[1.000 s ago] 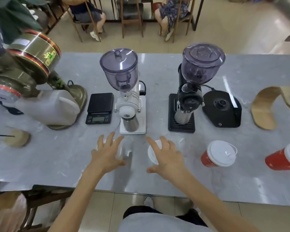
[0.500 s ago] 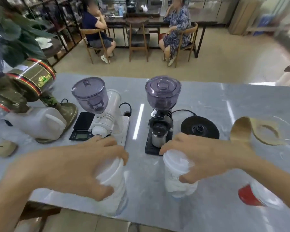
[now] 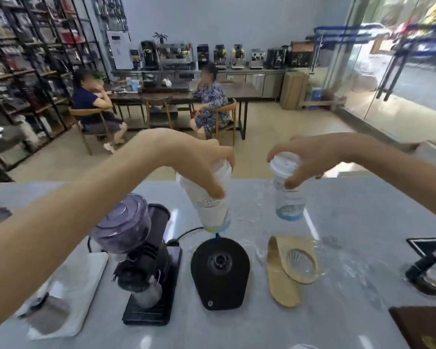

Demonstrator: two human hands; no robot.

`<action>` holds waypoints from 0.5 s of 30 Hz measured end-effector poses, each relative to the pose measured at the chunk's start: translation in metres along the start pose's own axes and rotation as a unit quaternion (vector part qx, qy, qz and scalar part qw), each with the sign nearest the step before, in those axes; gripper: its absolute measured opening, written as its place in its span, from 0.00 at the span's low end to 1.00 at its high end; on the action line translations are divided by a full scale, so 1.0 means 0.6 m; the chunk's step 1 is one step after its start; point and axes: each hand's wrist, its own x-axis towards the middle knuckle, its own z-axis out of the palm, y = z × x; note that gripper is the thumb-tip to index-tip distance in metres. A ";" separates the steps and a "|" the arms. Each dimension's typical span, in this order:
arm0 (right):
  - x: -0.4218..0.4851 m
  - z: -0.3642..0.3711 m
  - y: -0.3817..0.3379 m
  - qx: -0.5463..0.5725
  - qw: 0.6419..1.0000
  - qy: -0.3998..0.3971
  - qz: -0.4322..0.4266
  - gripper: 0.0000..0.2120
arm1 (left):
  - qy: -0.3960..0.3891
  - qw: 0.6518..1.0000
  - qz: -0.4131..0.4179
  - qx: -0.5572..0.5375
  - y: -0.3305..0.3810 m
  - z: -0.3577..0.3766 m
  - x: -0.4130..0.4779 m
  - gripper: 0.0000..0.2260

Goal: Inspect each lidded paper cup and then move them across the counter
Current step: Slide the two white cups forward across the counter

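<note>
Two white lidded paper cups hang above the grey marble counter point(image 3: 350, 222), both gripped from the top. My left hand point(image 3: 199, 159) holds the left cup point(image 3: 209, 205), which tilts with its blue-green base toward me, above the black kettle base point(image 3: 220, 272). My right hand point(image 3: 310, 159) holds the right cup point(image 3: 288, 197) by its white lid, nearly upright, above the wooden stand. The red cups are out of view.
A black grinder point(image 3: 141, 268) with a smoky hopper stands at front left, beside a white grinder base point(image 3: 68, 303). A curved wooden dripper stand point(image 3: 285, 273) with a glass dripper sits at centre right. Dark equipment point(image 3: 428, 270) lies at the right edge. Two people sit at tables beyond.
Both hands closed on the white cups, lifted them off the near counter and carried them forward and up over the grinders. My view rose from the counter to the room.
</note>
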 end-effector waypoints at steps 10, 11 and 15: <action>0.366 0.173 0.178 0.042 0.995 0.059 0.073 0.38 | 0.030 0.996 -0.077 0.037 -0.097 0.186 0.434 0.28; 0.396 0.196 0.185 0.040 0.995 0.055 0.071 0.38 | 0.025 0.995 -0.095 0.031 -0.111 0.208 0.457 0.28; 0.485 0.259 0.206 0.064 0.996 0.030 0.062 0.37 | 0.001 0.989 -0.140 0.035 -0.172 0.275 0.520 0.28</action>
